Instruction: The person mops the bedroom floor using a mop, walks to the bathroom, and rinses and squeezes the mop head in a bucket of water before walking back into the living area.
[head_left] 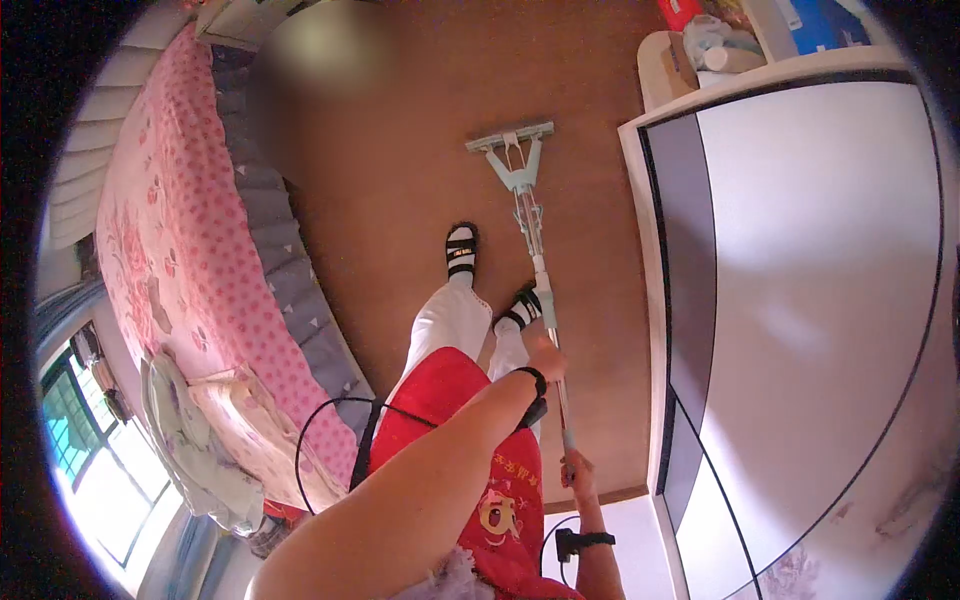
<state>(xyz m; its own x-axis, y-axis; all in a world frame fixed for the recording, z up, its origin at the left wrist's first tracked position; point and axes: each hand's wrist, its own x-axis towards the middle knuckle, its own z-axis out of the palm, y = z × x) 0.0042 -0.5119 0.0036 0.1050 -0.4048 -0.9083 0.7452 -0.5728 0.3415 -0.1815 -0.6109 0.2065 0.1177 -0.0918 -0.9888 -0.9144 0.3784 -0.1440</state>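
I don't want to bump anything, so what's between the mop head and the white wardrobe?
Just bare brown floor between the mop head and the white wardrobe, seen in the head camera view.

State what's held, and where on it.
A mop: left hand partway along the pole, right hand at the end away from the head.

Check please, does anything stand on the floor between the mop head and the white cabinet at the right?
Nothing visible stands between the mop head and the white cabinet; only brown floor shows there.
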